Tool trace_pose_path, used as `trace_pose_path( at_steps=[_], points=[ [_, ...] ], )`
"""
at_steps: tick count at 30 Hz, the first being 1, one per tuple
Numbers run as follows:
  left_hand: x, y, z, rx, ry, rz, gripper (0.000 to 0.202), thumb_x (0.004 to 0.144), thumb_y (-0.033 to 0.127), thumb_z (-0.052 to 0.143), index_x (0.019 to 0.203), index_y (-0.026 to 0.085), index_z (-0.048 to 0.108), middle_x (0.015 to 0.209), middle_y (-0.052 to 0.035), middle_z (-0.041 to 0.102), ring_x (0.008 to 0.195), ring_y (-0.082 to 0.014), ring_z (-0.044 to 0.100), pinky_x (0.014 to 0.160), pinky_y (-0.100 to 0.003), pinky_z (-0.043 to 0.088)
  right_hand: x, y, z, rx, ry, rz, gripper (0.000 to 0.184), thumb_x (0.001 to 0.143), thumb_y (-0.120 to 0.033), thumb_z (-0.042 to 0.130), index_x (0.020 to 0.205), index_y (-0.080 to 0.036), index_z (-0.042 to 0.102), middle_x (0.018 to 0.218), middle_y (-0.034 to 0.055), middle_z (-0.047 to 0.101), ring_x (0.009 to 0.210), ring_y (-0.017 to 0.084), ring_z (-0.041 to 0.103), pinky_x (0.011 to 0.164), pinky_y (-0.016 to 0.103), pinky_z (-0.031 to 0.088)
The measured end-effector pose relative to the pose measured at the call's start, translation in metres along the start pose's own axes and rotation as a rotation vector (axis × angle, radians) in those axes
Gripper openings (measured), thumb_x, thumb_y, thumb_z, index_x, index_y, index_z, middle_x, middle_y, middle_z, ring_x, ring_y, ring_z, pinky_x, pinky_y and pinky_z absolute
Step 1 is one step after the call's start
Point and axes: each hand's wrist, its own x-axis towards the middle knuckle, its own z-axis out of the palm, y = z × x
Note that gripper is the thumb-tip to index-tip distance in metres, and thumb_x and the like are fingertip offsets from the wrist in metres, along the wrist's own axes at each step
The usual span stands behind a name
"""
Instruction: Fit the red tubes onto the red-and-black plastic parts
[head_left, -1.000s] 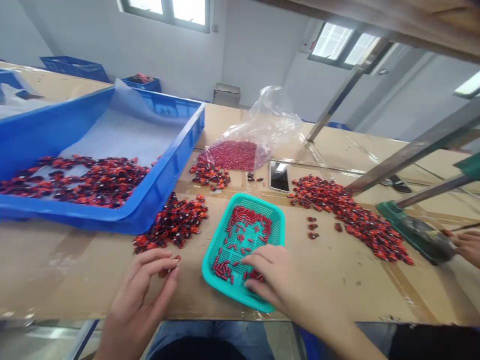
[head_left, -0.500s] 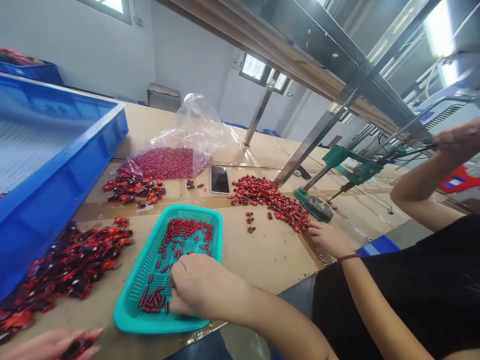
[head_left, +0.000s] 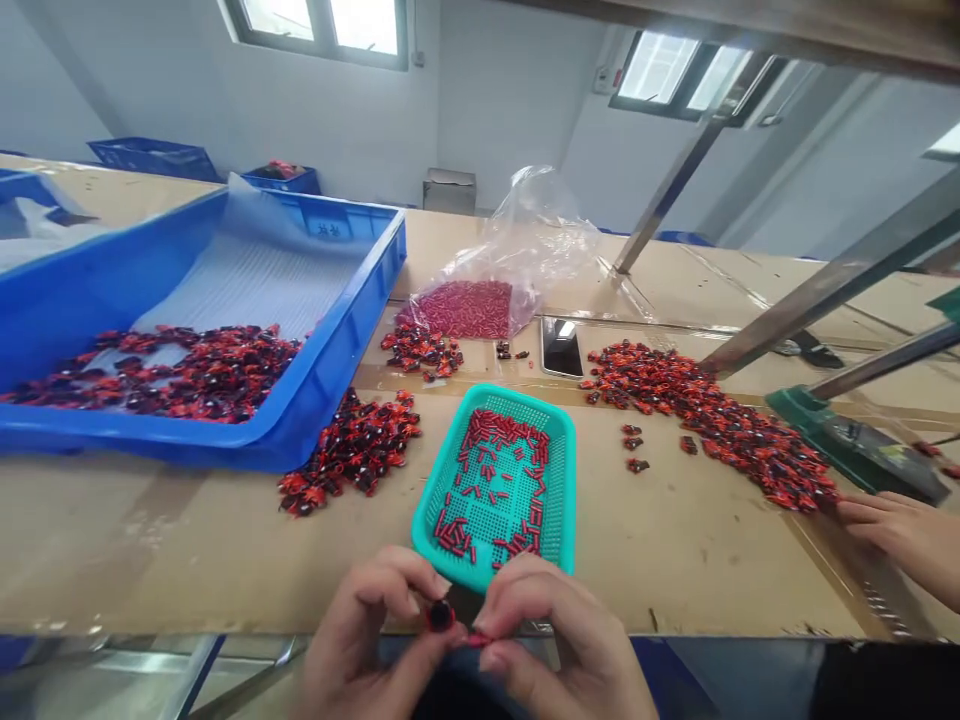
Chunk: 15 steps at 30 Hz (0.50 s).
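Note:
My left hand (head_left: 375,635) pinches a small red-and-black part (head_left: 440,614) between thumb and fingers, its round dark end towards me. Close beside it, my right hand (head_left: 566,640) grips a small red rod (head_left: 478,639) at the fingertips. The two pieces nearly meet; whether they touch I cannot tell. Just beyond my hands stands a green plastic basket (head_left: 568,480), with many short red rods (head_left: 499,430) scattered over its bottom. To its left lies a pile of red-and-black parts (head_left: 364,445).
A large blue tray (head_left: 375,290) of similar parts occupies the left. Behind the basket are a clear bag of red rods (head_left: 469,308) and a phone (head_left: 562,348). Another pile (head_left: 697,400) spreads rightward to a co-worker's hand (head_left: 896,530) and a green-based press (head_left: 847,440).
The view has swung left. My right hand has left the basket with a red rod in its fingers. My left hand has come in front of the basket, still holding the red-and-black part.

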Motion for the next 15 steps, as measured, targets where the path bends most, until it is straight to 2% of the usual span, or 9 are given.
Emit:
trace_pose_path(
  at_steps=[4,10,12,13,15],
  points=[
    [-0.003,0.007,0.001,0.130,0.013,0.131,0.031,0.089,-0.001,0.066,0.094,0.027,0.053,0.091,0.0001,0.075,0.081,-0.0162,0.074,0.072,-0.025,0.064,0.009,-0.007,0.005,-0.196,0.009,-0.211,0.014,0.102,-0.037,0.070,0.097,-0.023,0.070,0.081,0.0031,0.073,0.076,0.018,0.069,0.073,0.031,0.060],
    [-0.005,0.006,-0.010,0.516,-0.039,0.409,0.036,0.081,-0.007,0.064,0.077,0.025,0.050,0.088,0.0017,0.084,0.070,-0.0169,0.078,0.070,-0.032,0.061,0.006,-0.007,0.009,-0.391,-0.006,-0.281,0.009,0.096,-0.020,0.074,0.093,-0.023,0.066,0.076,0.0015,0.068,0.071,0.017,0.063,0.069,0.029,0.058],
    [-0.011,0.003,-0.015,0.607,-0.104,0.460,0.034,0.082,-0.007,0.063,0.076,0.026,0.055,0.094,0.0021,0.085,0.072,-0.0170,0.080,0.075,-0.034,0.061,0.006,-0.008,0.008,-0.354,-0.032,-0.212,0.014,0.094,-0.021,0.077,0.089,-0.024,0.065,0.076,0.0002,0.067,0.070,0.017,0.063,0.067,0.027,0.056],
    [-0.014,0.002,-0.016,0.627,-0.117,0.470,0.033,0.083,-0.006,0.063,0.079,0.026,0.059,0.096,0.0019,0.086,0.073,-0.0174,0.081,0.077,-0.035,0.061,0.007,-0.009,0.008,-0.297,-0.049,-0.124,0.016,0.093,-0.028,0.080,0.089,-0.024,0.065,0.075,-0.0004,0.067,0.068,0.016,0.062,0.064,0.026,0.055],
    [-0.022,0.001,-0.016,0.629,-0.117,0.472,0.028,0.086,-0.002,0.065,0.091,0.026,0.067,0.096,0.0018,0.086,0.072,-0.0177,0.081,0.079,-0.035,0.062,0.009,-0.012,0.005,-0.137,-0.127,0.127,0.031,0.090,-0.052,0.081,0.094,-0.024,0.068,0.078,0.0003,0.068,0.068,0.016,0.064,0.061,0.024,0.053]
  ],
)
